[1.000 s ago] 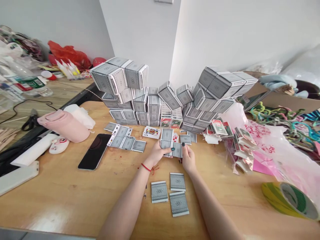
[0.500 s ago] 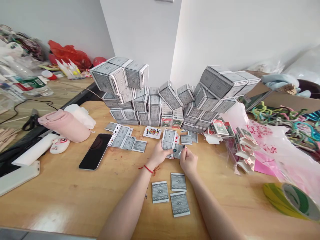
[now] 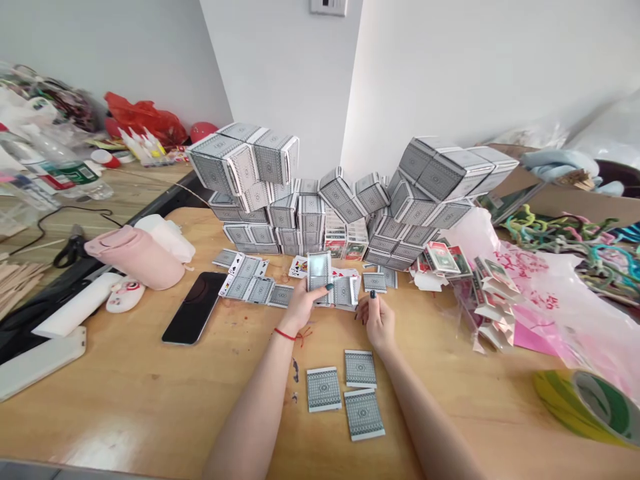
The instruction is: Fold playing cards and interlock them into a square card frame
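My left hand (image 3: 301, 303) is closed on a patterned grey-backed playing card (image 3: 319, 267), thumb across its front; the card stands up and catches a glare. To its right is a folded playing card (image 3: 345, 291) with white edges; whether it joins the held card I cannot tell. My right hand (image 3: 379, 322) is just right of that, fingers loosely bent and apart, with nothing visible in them. Face-up cards (image 3: 299, 267) show partly behind the left hand. Several folded cards (image 3: 250, 279) lie to the left. Three square folded cards (image 3: 324, 389) rest between my forearms.
A structure of card-covered blocks (image 3: 310, 213) stands along the back. Left are a phone (image 3: 193, 308), a pink bottle (image 3: 137, 257) and a white mouse (image 3: 125, 295). Right are torn card boxes (image 3: 494, 297), pink plastic (image 3: 535, 287) and a tape roll (image 3: 585, 403).
My right hand has let go of the folded card and drawn slightly away. My left hand has shifted left and tilted its card up. The camera view has tipped slightly upward.
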Available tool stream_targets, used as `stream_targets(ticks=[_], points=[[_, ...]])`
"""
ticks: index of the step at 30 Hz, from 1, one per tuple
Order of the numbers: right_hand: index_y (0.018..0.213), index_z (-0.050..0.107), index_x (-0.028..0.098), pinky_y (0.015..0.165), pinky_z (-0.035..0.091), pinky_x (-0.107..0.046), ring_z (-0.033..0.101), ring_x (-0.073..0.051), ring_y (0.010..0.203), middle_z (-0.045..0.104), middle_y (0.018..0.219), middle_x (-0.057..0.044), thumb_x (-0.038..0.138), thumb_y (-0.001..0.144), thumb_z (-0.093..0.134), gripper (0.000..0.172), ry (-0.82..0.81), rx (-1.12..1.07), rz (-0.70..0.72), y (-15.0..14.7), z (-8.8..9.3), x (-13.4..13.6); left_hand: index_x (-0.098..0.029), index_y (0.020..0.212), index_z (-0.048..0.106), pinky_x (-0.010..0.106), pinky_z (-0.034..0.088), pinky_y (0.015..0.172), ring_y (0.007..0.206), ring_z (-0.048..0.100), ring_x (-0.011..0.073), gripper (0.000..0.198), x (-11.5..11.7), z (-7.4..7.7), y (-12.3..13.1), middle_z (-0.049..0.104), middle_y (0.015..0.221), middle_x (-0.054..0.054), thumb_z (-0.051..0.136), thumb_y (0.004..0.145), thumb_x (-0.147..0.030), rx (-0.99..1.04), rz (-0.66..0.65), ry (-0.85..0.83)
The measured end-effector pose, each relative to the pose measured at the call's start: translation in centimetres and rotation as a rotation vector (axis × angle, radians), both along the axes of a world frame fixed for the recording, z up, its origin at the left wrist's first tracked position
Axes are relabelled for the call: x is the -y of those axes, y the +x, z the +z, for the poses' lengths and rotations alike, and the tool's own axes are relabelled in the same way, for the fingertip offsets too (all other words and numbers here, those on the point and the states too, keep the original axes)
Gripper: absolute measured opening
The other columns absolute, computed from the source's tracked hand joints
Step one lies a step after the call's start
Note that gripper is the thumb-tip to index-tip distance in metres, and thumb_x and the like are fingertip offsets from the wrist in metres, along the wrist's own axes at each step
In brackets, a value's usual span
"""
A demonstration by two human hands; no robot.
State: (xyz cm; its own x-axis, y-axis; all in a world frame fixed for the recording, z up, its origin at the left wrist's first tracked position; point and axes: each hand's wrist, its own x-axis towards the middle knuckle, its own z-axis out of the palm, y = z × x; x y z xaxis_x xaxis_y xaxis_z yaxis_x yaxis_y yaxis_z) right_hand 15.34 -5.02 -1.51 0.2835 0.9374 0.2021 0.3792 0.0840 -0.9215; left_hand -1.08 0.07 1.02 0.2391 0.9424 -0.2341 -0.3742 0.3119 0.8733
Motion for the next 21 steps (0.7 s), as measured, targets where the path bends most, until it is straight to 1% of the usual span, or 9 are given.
stream_targets(ticks=[2, 4, 5, 7, 10, 12, 14, 16, 21], points=[[0.071, 0.054, 0.018, 0.053, 0.04, -0.024, 0.048, -0.012, 0.051, 0.056, 0.064, -0.002, 0.043, 0.083, 0.039, 0.032, 0.036, 0.14, -0.047, 0.2, 0.0, -0.6, -0.014, 0.094, 0.06, 0.031, 0.052, 0.065, 0.079, 0.063, 0.0202, 0.04, -0.4, -0.2, -0.8, 0.067, 0.093, 0.006, 0.07, 0.056, -0.021, 0.039, 0.055, -0.006], [0.087, 0.056, 0.017, 0.057, 0.043, -0.026, 0.05, -0.011, 0.057, 0.058, 0.09, -0.007, 0.037, 0.078, 0.047, 0.024, 0.046, 0.258, -0.04, 0.3, 0.0, -1.3, -0.013, 0.092, 0.061, 0.032, 0.05, 0.07, 0.083, 0.062, 0.0212, 0.039, -0.6, -0.5, -1.4, 0.067, 0.093, 0.006, 0.07, 0.054, -0.02, 0.062, 0.06, -0.01], [0.094, 0.055, 0.018, 0.059, 0.043, -0.027, 0.05, -0.011, 0.058, 0.056, 0.101, -0.008, 0.035, 0.076, 0.049, 0.026, 0.036, 0.298, -0.037, 0.4, -0.1, -1.6, -0.013, 0.092, 0.062, 0.032, 0.05, 0.072, 0.084, 0.062, 0.0217, 0.041, -0.7, -0.6, -1.7, 0.067, 0.093, 0.006, 0.07, 0.053, -0.019, 0.062, 0.037, -0.021], [0.107, 0.051, 0.019, 0.06, 0.044, -0.028, 0.053, -0.013, 0.063, 0.051, 0.112, -0.01, 0.031, 0.072, 0.052, 0.036, -0.006, 0.355, -0.039, 0.4, -0.1, -2.1, -0.014, 0.096, 0.061, 0.033, 0.049, 0.073, 0.086, 0.062, 0.0225, 0.044, -0.7, -0.8, -2.0, 0.067, 0.093, 0.006, 0.071, 0.052, -0.018, 0.042, -0.047, -0.045], [0.113, 0.046, 0.02, 0.06, 0.043, -0.029, 0.055, -0.019, 0.075, 0.052, 0.107, -0.009, 0.03, 0.068, 0.056, 0.048, -0.075, 0.426, -0.073, 0.1, -0.1, -2.4, -0.015, 0.098, 0.06, 0.035, 0.047, 0.078, 0.089, 0.061, 0.0227, 0.047, -0.6, -0.8, -2.2, 0.067, 0.094, 0.007, 0.072, 0.053, -0.016, -0.003, -0.166, -0.017], [0.114, 0.044, 0.019, 0.06, 0.042, -0.029, 0.055, -0.022, 0.081, 0.053, 0.104, -0.01, 0.031, 0.065, 0.059, 0.053, -0.091, 0.46, -0.101, -0.2, -0.1, -2.3, -0.014, 0.099, 0.059, 0.035, 0.045, 0.082, 0.091, 0.06, 0.0222, 0.048, -0.5, -0.8, -2.1, 0.067, 0.096, 0.007, 0.072, 0.053, -0.015, -0.013, -0.177, 0.035], [0.113, 0.043, 0.018, 0.06, 0.041, -0.029, 0.056, -0.022, 0.081, 0.053, 0.101, -0.01, 0.033, 0.062, 0.061, 0.056, -0.1, 0.469, -0.111, -0.4, -0.1, -2.2, -0.014, 0.1, 0.059, 0.036, 0.045, 0.083, 0.092, 0.06, 0.0221, 0.047, -0.6, -0.8, -2.0, 0.066, 0.097, 0.008, 0.072, 0.055, -0.018, -0.013, -0.165, 0.052], [0.111, 0.043, 0.018, 0.058, 0.04, -0.028, 0.056, -0.021, 0.077, 0.056, 0.094, -0.008, 0.033, 0.062, 0.061, 0.054, -0.122, 0.446, -0.095, -0.4, -0.1, -2.1, -0.013, 0.099, 0.06, 0.037, 0.045, 0.081, 0.089, 0.061, 0.0228, 0.044, -0.6, -0.8, -1.9, 0.067, 0.094, 0.009, 0.072, 0.058, -0.023, -0.01, -0.164, 0.037], [0.104, 0.047, 0.017, 0.052, 0.038, -0.025, 0.055, -0.018, 0.062, 0.06, 0.071, -0.002, 0.03, 0.069, 0.051, 0.037, -0.16, 0.301, -0.072, 0.0, -0.4, -2.0, -0.013, 0.096, 0.062, 0.035, 0.044, 0.081, 0.088, 0.061, 0.0221, 0.037, -0.6, -0.9, -1.8, 0.067, 0.091, 0.009, 0.068, 0.064, -0.029, -0.038, -0.146, 0.05]])
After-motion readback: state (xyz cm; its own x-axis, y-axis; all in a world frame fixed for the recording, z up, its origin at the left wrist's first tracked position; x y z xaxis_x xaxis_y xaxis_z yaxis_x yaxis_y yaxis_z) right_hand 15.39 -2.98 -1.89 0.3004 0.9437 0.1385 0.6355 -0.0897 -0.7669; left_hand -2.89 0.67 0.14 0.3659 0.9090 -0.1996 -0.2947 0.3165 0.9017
